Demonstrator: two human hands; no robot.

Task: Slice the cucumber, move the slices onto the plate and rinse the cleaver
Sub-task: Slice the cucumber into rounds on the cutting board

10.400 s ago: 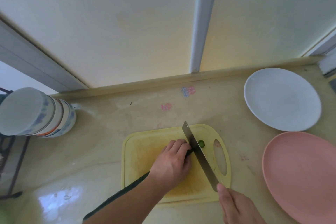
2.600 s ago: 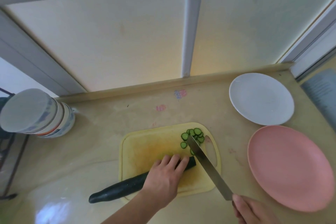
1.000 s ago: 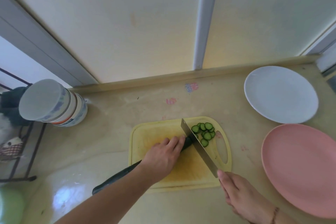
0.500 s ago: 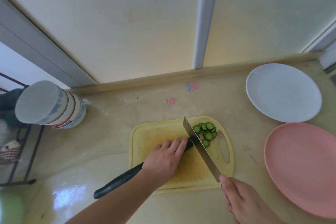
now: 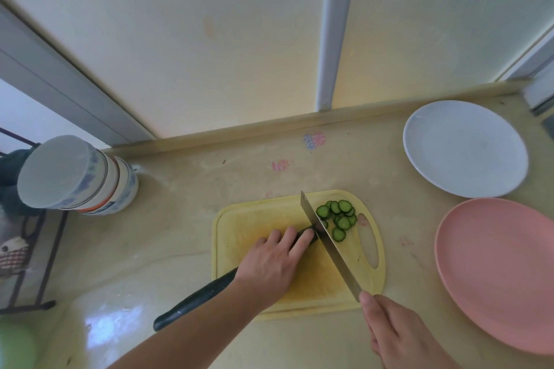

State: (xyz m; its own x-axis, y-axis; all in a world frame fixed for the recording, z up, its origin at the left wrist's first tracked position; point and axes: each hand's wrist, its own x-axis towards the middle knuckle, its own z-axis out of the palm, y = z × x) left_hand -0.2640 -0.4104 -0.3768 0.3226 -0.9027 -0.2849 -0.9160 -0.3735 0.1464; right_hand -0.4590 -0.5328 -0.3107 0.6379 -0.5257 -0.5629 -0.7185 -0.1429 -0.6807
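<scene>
**Cleaver on the cucumber**

My right hand [image 5: 395,329] gripped the cleaver [image 5: 326,244] by its handle, nearest me, the blade slanting away across the yellow board [image 5: 239,228]. My left hand [image 5: 269,263] curled over the cucumber [image 5: 195,299], pinning it to the board, fingertips just beside the blade. Beyond the blade lay the slices [image 5: 337,217] in a small heap. Farther right sat the pink plate [image 5: 497,272], then the white plate [image 5: 464,148]. Stacked bowls [image 5: 75,177] stood far left.

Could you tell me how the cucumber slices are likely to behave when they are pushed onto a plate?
The slices look thin and overlap in a loose pile, so they would probably slide apart and scatter. Freshly cut, they may stick to the cleaver.
</scene>
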